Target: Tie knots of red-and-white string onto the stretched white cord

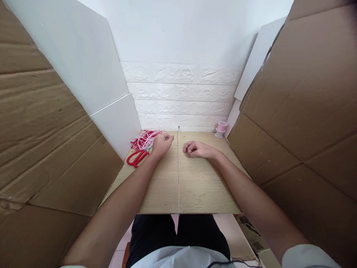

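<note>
Left fingers [168,138] are clenched into a fist and right fingers [189,148] are curled under loosely; whether either set pinches a strand cannot be told. The left hand [161,144] rests near the far edge of the worktop [200,186], just left of a thin white string [179,175]. The right hand [198,149] lies just right of it. The string runs straight from the middle of the far edge to the near edge. In my judgement, sound handling means working close to the line with even tension from both sides, since so fine a strand would slacken or drift easily. The worktop is pale, wood-grained and flat. A tangled red-and-white cord pile [144,139] and red-handled scissors [136,157] sit at the far left corner, and a small pink spool [221,128] stands at the far right corner. Creased cardboard [41,130] flanks both sides.
</note>
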Available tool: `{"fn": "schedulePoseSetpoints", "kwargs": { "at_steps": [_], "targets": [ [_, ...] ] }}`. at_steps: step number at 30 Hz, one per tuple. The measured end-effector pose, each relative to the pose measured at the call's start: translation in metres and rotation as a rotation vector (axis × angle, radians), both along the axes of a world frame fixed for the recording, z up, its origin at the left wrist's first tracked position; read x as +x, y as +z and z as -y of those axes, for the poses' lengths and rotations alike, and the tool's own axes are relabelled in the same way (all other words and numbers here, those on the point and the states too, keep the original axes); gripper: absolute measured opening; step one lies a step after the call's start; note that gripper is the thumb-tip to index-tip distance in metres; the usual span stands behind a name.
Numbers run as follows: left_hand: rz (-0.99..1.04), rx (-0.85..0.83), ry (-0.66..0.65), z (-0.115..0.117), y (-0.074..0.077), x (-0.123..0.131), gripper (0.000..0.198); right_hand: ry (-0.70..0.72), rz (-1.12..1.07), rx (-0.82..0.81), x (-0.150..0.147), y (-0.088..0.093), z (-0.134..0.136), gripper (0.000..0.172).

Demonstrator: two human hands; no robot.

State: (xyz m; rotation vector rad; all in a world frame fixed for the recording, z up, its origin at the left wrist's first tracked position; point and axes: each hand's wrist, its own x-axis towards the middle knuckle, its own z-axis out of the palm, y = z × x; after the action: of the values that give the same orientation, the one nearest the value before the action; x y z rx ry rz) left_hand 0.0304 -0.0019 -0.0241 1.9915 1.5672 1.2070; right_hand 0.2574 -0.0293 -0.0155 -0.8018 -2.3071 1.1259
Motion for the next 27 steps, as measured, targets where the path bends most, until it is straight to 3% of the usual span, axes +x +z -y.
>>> {"fn": "schedulePoseSetpoints", "kwargs": {
  "at_steps": [12,21,27],
  "targets": [
    [-0.020,-0.014,-0.011,0.0024,0.0029,0.0003,0.036,0.019,-0.012,-0.117,0.0054,0.0039,-0.0004,0.012],
    [-0.052,-0.012,-0.023,0.0035,0.0039,0.0016,0.036,0.008,0.001,-0.069,0.0004,0.0026,0.0011,0.012],
    [-0.061,-0.007,-0.032,0.0033,0.0035,0.0015,0.036,0.019,-0.032,-0.158,0.0048,0.0024,-0.0006,0.011]
  ]
}}
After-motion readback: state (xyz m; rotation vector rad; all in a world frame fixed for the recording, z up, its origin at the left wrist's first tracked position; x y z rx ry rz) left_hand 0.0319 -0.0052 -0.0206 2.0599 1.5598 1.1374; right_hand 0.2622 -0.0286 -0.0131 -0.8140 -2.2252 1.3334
